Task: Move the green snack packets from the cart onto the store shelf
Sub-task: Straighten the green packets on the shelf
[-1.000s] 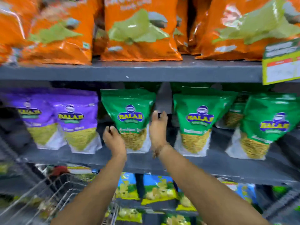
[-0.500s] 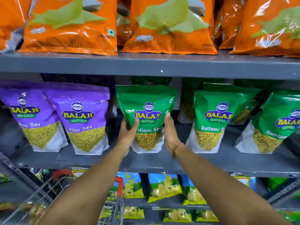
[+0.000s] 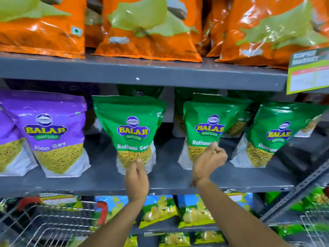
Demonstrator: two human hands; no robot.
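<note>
A green Ratlami Sev packet (image 3: 132, 129) stands upright on the grey middle shelf (image 3: 99, 182), free of both hands. My left hand (image 3: 137, 179) is just below it, fingers pointing up, the fingertips at the packet's bottom edge and holding nothing. My right hand (image 3: 209, 160) is loosely curled in front of the lower part of a second green packet (image 3: 210, 122), with nothing visible in it. A third green packet (image 3: 277, 134) stands further right, and more green packets are behind them. The wire cart (image 3: 53, 221) with red handle ends is at the lower left; its contents are hidden.
Purple Aloo Sev packets (image 3: 53, 132) stand left of the green ones. Large orange bags (image 3: 147, 32) fill the upper shelf (image 3: 142, 72), with a price tag (image 3: 308, 72) hanging at its right end. Blue and yellow chip packets (image 3: 160, 209) sit on the lower shelf. Another wire basket (image 3: 313, 223) is at the lower right.
Both hands let go of the green packet, which now stands alone on the shelf. My left hand dropped below it and my right hand moved right to the second packet.
</note>
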